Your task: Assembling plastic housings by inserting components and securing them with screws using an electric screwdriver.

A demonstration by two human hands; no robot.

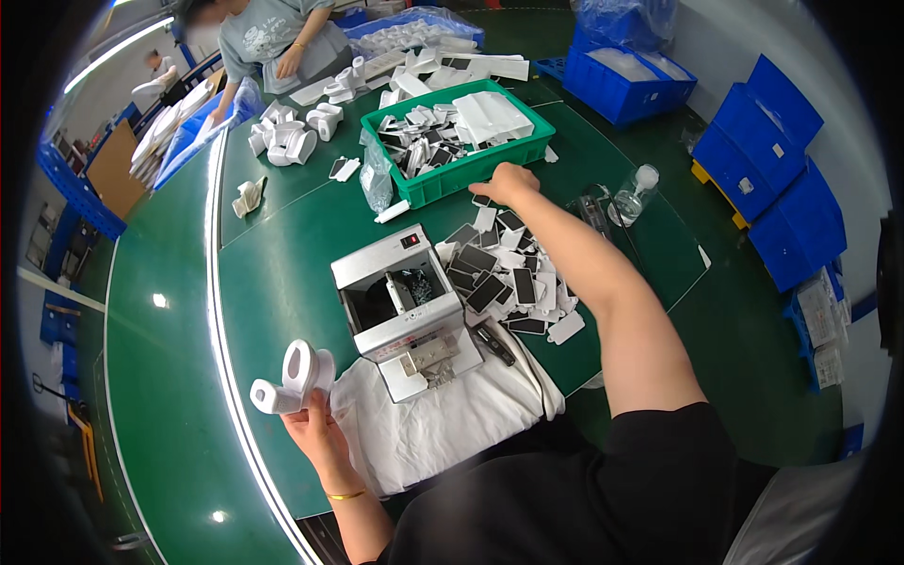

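My left hand (316,428) is closed around a white plastic housing (298,369) with an oval opening, held up at the left of the machine. Stretched far forward, my right hand (511,185) has curled fingers by the near wall of the green crate (443,185). A small dark-faced plate (481,201) lies at its fingertips; what they grip is hard to make out. Below that hand spreads a pile of flat white and black plates (504,273). A grey metal benchtop machine (400,306) with an open top stands between my arms on a white cloth (414,443).
More white housings (287,137) lie at the far left of the green table. A clear bottle (636,195) stands to the right of my right forearm. A black-handled tool (494,344) rests beside the machine. Across the table is another person (282,42). Blue bins (626,80) stand beyond.
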